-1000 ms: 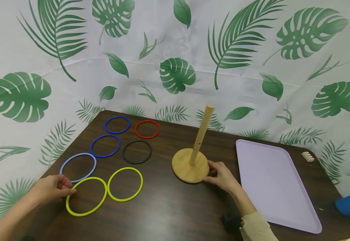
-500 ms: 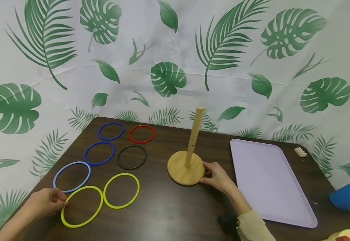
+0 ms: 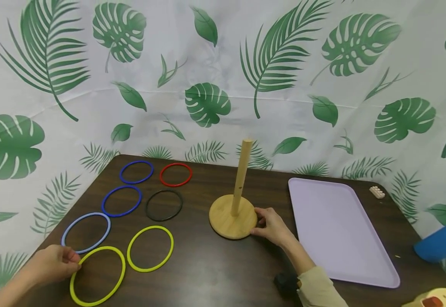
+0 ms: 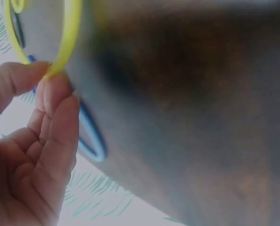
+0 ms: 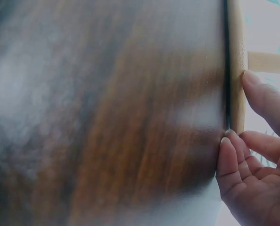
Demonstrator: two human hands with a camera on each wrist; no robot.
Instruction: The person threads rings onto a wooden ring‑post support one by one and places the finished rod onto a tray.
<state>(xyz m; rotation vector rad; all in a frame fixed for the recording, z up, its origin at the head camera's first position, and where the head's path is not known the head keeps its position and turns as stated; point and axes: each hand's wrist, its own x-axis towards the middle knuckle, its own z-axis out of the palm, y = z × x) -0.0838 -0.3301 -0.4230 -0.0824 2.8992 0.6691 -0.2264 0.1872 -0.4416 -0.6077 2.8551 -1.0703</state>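
The near yellow ring [image 3: 124, 266] is pinched by the left hand [image 3: 56, 265]; the wooden stand [image 3: 239, 187] is gripped at its right rim by the right hand [image 3: 272, 228], apparently for steadiness.

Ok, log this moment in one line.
left hand: pinches nearer yellow ring | right hand: grips wooden base | peg: upright, bare

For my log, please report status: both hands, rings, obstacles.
Left hand pinches nearer yellow ring. Right hand holds wooden stand. Other yellow ring lies between them.
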